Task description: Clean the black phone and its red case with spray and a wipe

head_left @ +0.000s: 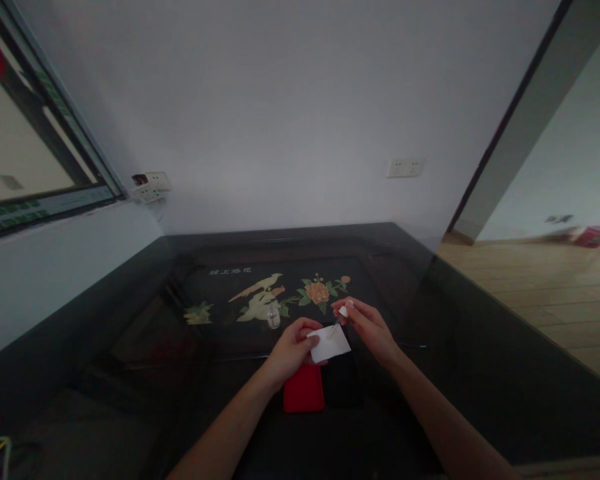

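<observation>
My left hand (296,347) is closed on the near-left edge of a white card (329,345), thumb on top. Above the card's far right side, my right hand (367,327) pinches a white-capped applicator (344,311). Its thin stem points down and left at the card; whether the tip touches the surface I cannot tell. A small clear bottle (273,317) stands on the table beyond my left hand. Below the card lies a flat red rectangular case (304,390), its far end partly covered by my left hand.
The glossy black table (205,413) bears a bird-and-flower picture (263,293). Its far edge meets the wall, which has a socket (405,167). A power adapter (147,193) is at the left corner below the window. Cables (0,453) show at bottom left.
</observation>
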{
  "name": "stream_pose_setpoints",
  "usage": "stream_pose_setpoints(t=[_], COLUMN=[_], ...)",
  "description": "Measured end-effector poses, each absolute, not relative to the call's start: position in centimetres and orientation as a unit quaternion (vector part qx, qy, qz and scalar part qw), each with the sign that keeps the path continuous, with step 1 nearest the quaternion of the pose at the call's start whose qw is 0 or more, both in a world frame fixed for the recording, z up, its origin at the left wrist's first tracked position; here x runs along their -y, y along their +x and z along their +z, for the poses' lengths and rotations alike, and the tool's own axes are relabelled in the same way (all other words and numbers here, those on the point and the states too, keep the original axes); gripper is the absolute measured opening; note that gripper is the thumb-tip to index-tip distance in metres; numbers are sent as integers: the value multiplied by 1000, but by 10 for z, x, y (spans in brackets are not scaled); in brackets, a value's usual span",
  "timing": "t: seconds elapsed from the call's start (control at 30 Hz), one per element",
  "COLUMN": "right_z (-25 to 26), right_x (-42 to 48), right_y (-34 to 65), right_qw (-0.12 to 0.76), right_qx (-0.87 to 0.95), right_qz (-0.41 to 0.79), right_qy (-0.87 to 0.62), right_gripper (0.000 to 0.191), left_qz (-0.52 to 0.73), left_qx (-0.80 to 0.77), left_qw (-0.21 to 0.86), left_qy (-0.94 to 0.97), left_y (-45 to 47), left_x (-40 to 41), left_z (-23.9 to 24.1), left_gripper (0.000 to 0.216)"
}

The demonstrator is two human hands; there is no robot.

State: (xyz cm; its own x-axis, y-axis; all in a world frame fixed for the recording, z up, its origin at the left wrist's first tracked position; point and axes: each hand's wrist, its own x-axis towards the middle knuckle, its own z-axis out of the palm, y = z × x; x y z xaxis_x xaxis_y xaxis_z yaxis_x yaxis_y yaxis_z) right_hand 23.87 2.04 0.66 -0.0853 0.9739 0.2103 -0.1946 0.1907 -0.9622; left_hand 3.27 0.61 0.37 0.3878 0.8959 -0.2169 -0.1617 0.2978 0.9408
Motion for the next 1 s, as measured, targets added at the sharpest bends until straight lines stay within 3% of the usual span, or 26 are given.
stream_pose_setpoints(t=[0.23,0.5,0.8,1.0], right_z=[10,21,21,21], right_x=[-21,-26,-35,-36], right_y=[239,245,264,265], right_qw=[583,690,710,702], right_qx=[495,328,242,252], right_qz=[531,564,601,607], right_qy=[-364,-314,-276,-276], right_gripper=[31,24,21,25], left_qz=[378,356,237,216], left_qx=[-405,-413,-428,-419], left_qw=[661,523,458,275], left_qy=[506,655,742,838], left_y=[33,46,85,116], left_x=[-8,3,19,32], left_z=[-3,5,20,22], left_gripper=[27,6,33,40])
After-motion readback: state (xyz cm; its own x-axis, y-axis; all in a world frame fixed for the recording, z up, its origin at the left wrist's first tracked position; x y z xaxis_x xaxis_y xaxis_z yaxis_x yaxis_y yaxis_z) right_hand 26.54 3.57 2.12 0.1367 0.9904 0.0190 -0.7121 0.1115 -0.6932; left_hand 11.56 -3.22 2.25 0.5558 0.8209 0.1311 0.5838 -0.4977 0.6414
